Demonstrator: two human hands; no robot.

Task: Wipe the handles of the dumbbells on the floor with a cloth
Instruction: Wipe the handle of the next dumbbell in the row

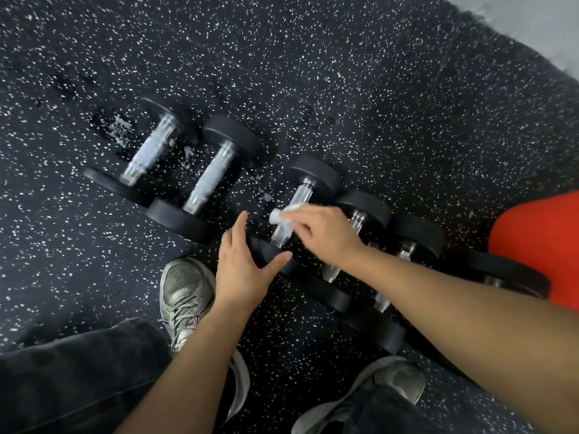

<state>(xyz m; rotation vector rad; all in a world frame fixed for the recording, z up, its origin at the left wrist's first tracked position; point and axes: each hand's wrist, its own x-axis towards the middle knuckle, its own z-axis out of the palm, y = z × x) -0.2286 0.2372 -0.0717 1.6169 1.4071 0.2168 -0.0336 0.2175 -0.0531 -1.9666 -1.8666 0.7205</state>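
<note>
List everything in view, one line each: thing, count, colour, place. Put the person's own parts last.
dumbbells: at least five, black heads with silver handles, in a row on the floor; a sixth may sit at the right, partly hidden.
cloth: one, white, on the third dumbbell's handle under the right hand.
floor: black rubber with white specks.
wet patches: a few, beside the two left dumbbells.
red object: one, at the right edge; cannot tell what it is.
shoes: two, grey, near bottom.
trousers: dark, bottom.
left hand: its grip on the third dumbbell's near head.
right hand: holding the cloth.
</note>
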